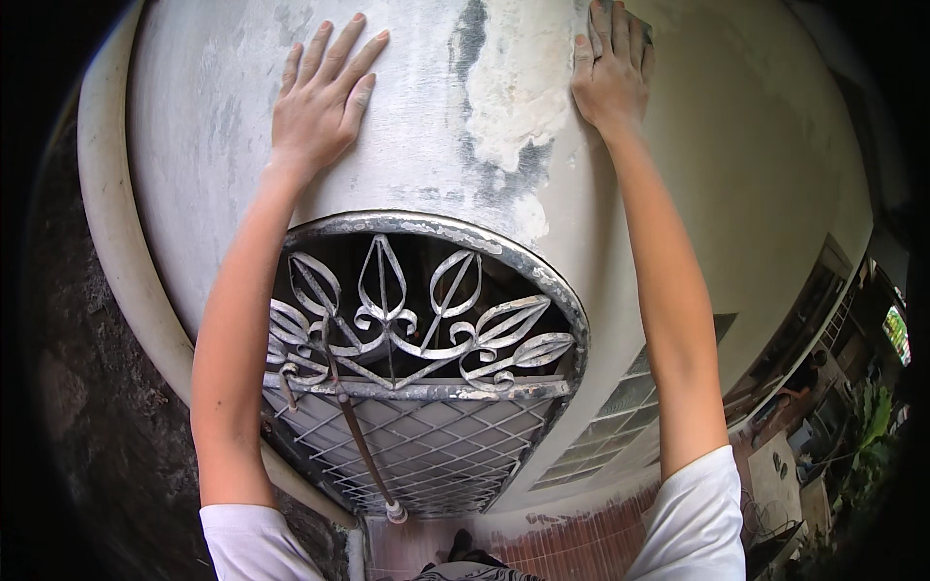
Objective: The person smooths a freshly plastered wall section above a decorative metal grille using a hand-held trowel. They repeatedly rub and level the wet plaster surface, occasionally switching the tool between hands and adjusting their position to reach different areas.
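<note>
My left hand (318, 102) lies flat on the white wall (223, 165), its dusty fingers spread and holding nothing. Farther right, my right hand (612, 82) presses against the same wall with its fingers close together. Under those fingertips a dark flat piece of sandpaper (647, 31) shows at its edge, mostly hidden by the hand. Between the hands runs a rough cream patch of filler (518, 97) bordered by bare dark grey streaks. White dust coats my right fingers.
Below the hands is an arched metal gate (387, 387) with scrollwork and a lattice panel; a brown rod (363, 445) hangs before it. A pale pipe (116, 194) borders the wall at left. Louvered windows (605, 426), red tiled floor (572, 542) and plants (872, 426) lie to the right.
</note>
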The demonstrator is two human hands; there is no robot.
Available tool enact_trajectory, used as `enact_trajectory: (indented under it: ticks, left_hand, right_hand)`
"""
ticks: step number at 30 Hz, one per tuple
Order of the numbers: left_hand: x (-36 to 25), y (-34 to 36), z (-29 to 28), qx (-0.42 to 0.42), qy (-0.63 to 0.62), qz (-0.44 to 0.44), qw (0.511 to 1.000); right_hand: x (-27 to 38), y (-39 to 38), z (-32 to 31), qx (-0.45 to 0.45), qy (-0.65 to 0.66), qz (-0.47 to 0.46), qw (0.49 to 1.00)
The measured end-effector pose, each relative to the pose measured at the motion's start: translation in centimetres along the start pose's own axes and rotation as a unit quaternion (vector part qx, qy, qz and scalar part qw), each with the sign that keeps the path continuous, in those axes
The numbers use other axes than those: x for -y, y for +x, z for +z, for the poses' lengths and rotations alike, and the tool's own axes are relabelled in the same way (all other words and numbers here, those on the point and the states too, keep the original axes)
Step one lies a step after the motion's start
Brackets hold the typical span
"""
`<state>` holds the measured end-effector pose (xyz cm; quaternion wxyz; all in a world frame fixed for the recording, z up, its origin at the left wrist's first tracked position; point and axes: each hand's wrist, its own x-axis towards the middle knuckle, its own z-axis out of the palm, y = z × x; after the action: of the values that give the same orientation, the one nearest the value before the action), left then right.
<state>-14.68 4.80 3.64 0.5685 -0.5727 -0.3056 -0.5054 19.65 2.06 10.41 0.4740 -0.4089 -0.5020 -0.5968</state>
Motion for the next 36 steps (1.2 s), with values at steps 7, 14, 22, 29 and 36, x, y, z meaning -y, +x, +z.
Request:
enact_trajectory:
  ticks: [7,14,22,29,36]
  left_hand:
    - [0.8,-1.8,-1.0,-0.020,-0.026,-0.077,0.996]
    - [1.1,-2.6,-2.1,0.029,-0.047,-0.089,0.994]
    - [4.8,-7.2,-1.4,-0.035,-0.017,-0.043,0.998]
    - [7.9,-9.9,-3.4,-0.044,-0.001,-0.075,0.996]
    - [8.1,-10.8,-3.2,-0.007,0.006,-0.130,0.991]
  right_hand:
    - [7.3,-7.9,-2.1,0.092,0.154,-0.179,0.967]
    - [7.5,-0.5,0.0,0.049,0.126,-0.102,0.986]
    - [6.8,4.0,1.9,-0.049,0.076,0.029,0.995]
    - [8.3,-4.0,-0.7,-0.022,0.086,-0.020,0.996]
    - [13.0,-12.7,-3.9,0.143,0.158,-0.149,0.966]
